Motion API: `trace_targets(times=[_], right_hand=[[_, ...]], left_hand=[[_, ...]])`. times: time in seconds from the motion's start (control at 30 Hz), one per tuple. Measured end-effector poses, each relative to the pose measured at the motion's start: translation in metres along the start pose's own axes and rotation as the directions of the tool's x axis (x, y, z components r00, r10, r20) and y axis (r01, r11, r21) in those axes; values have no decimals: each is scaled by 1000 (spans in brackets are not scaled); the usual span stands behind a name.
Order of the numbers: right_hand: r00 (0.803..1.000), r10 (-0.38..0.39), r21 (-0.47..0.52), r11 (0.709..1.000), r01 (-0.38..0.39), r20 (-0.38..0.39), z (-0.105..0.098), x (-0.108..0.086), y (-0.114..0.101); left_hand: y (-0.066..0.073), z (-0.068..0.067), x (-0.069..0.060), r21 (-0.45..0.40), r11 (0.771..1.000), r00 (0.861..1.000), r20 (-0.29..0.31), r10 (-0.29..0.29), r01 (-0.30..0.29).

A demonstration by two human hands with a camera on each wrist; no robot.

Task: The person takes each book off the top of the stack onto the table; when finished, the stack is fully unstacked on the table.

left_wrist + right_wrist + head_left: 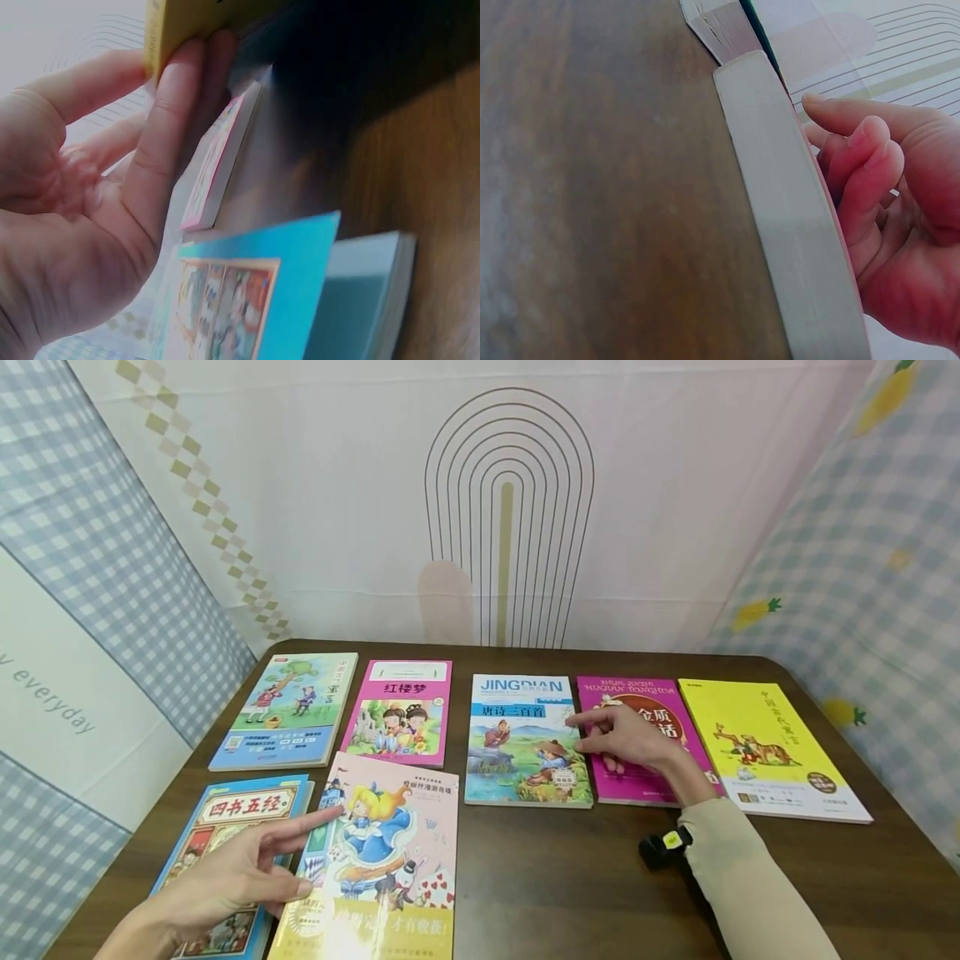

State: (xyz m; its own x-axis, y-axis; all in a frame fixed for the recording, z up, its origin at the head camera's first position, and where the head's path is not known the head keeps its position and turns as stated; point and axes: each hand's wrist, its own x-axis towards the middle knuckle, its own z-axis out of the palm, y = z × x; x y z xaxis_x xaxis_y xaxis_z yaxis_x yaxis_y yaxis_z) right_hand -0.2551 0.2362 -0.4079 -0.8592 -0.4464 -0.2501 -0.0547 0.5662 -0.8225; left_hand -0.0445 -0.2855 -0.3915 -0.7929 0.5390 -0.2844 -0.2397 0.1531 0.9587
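Observation:
My left hand pinches the left edge of a pink and yellow picture book with a blond girl in a blue dress. Its thumb lies on one side and fingers on the other; the left wrist view shows this book raised above the table. Beneath that hand lies a blue book with a red title panel, its cover lifted slightly. My right hand hovers over a magenta book, its thumb and index fingertips at the right edge of a blue and white "JINGDIAN" book. Its other fingers are curled.
A green and blue book and a pink book lie at the back left. The yellow book lies far right. A black strap device is on the right wrist. Patterned cloth hangs behind the dark wooden table.

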Motion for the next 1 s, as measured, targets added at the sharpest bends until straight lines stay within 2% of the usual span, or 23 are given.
trace_targets(times=[0.17,0.33,0.43,0.63,0.87,1.0], right_hand=[[1000,-2,1,1000,2,-3,0,0,0],[1000,-4,3,1000,4,-7,0,1,0],[1000,-2,8,1000,2,-9,0,0,1],[1000,-16,8,1000,16,0,0,-2,-2],[1000,-12,32,999,13,-3,1,-1,-3],[1000,-14,19,1000,15,-18,2,-1,-2]], left_hand=[[2,-2,1,68,997,999,1,-48,48],[3,-1,4,138,989,998,23,-53,50],[5,0,6,172,983,998,14,-65,62],[6,1,10,264,957,993,-18,-115,115],[6,3,10,351,928,992,-47,-115,124],[8,3,8,378,913,988,-78,-133,153]])
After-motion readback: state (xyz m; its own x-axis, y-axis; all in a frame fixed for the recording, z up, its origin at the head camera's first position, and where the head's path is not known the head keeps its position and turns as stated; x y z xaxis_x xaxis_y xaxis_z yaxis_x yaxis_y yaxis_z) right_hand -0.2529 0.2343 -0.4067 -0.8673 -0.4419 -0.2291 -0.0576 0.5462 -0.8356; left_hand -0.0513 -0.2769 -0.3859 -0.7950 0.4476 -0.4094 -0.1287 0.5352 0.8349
